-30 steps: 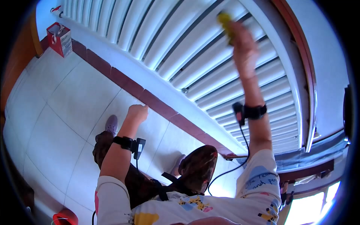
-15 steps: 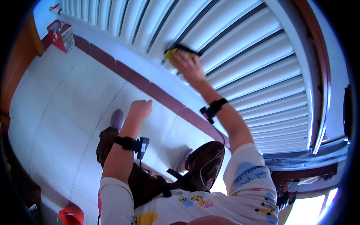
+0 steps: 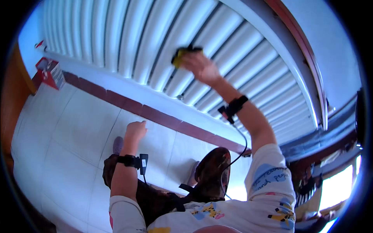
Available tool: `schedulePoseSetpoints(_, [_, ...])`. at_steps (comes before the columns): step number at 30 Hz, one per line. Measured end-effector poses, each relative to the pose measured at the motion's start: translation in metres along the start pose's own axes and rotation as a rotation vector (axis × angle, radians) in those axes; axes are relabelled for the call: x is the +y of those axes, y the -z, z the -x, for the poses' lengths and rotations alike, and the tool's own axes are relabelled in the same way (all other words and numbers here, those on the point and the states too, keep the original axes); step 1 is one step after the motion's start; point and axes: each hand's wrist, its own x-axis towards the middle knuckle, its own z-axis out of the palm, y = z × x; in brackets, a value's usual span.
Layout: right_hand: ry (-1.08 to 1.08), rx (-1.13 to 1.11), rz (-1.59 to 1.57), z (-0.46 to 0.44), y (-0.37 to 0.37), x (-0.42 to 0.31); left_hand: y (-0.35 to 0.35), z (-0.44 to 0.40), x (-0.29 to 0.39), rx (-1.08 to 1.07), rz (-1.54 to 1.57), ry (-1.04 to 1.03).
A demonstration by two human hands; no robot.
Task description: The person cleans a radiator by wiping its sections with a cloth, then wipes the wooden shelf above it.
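My right hand [image 3: 202, 68] is closed on a yellow and black cleaning pad [image 3: 182, 55], which lies against the white ribbed radiator [image 3: 155, 42] near the upper middle of the view. The hand is slightly blurred, and its palm side is hidden. My left hand [image 3: 136, 130] hangs over the tiled floor with its fingers curled in, touching nothing. No object shows in it. Both wrists wear black straps with small devices and cables.
A red and white paper bag [image 3: 50, 73] stands on the floor [image 3: 74, 132] at the far left, by the dark red skirting [image 3: 128, 103]. An orange-brown wooden edge [image 3: 19, 85] borders the left. A bright window [image 3: 337, 188] shows at the lower right.
My right hand first came down and left across the radiator with the pad, then moved slightly up its ribs. The view has shifted, and the red container at the lower left is no longer visible.
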Motion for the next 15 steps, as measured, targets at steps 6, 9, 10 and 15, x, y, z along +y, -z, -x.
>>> schedulePoseSetpoints(6, [-0.099, 0.191, 0.342, -0.051, 0.105, 0.077, -0.004, -0.006, 0.002, -0.062, -0.059, 0.0])
schedulePoseSetpoints(9, [-0.203, 0.192, 0.322, -0.046, 0.087, 0.051, 0.003, 0.0, 0.012, -0.006, -0.03, -0.015])
schedulePoseSetpoints(10, [-0.24, 0.214, 0.46, -0.042, 0.067, 0.04, 0.002, -0.002, 0.013, 0.019, 0.0, -0.04])
schedulePoseSetpoints(15, [-0.263, -0.032, 0.218, 0.001, -0.015, -0.027, 0.007, -0.005, 0.019, -0.094, -0.031, 0.018])
